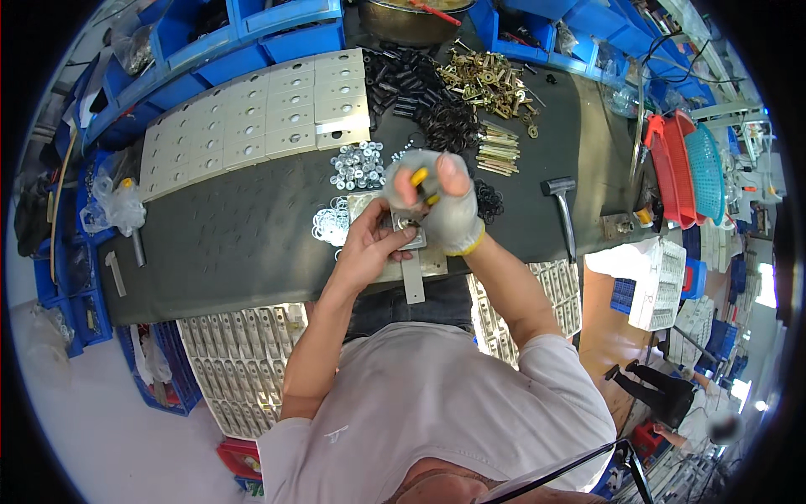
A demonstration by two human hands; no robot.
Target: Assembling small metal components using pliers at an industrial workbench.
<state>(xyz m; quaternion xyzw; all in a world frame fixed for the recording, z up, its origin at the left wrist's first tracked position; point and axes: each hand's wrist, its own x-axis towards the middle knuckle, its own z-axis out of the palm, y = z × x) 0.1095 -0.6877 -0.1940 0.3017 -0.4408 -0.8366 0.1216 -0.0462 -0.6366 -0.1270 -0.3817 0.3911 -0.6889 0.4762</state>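
My bare left hand [365,246] has its thumb and fingers closed on a small square metal plate [417,243] with a round piece at its middle. From under that plate a flat metal bar [412,281] sticks out toward me. Just above it, my right hand [449,206], in a pale work glove with bare fingertips, grips a small yellow-handled tool [419,176]; its working end is hidden by the fingers. Both hands are over a light metal board [436,264] at the table's near edge. White rings [330,223] and silver round caps [358,166] lie left of the hands.
Rows of drilled plates [252,118] cover the far left. Black sleeves [405,80], black rings [451,126], brass-coloured bolts [487,80] and pins [498,149] are piled ahead. A hammer [560,202] lies right. Blue bins [306,40] line the back; another person [680,403] is far right.
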